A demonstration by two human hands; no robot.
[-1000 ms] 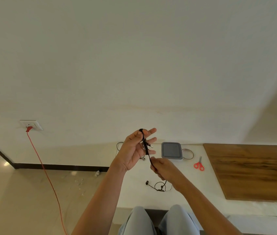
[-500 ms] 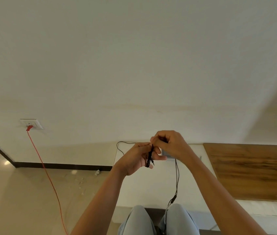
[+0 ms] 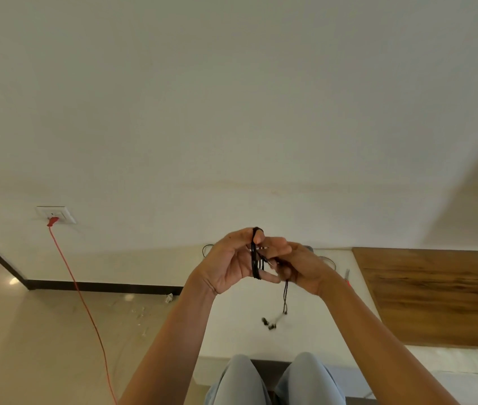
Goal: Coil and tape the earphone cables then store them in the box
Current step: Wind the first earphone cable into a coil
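Earphone cable (image 3: 256,263) loops round left hand (image 3: 226,264); right hand (image 3: 305,270) pinches it.

The earphone cable (image 3: 256,263) was looped over the fingers (image 3: 270,277) of the left hand (image 3: 229,266), with the right hand (image 3: 305,271) just beside it, above the tabletop (image 3: 232,320). A panel (image 3: 436,296) was set to the right and a wall socket (image 3: 55,214) far left.
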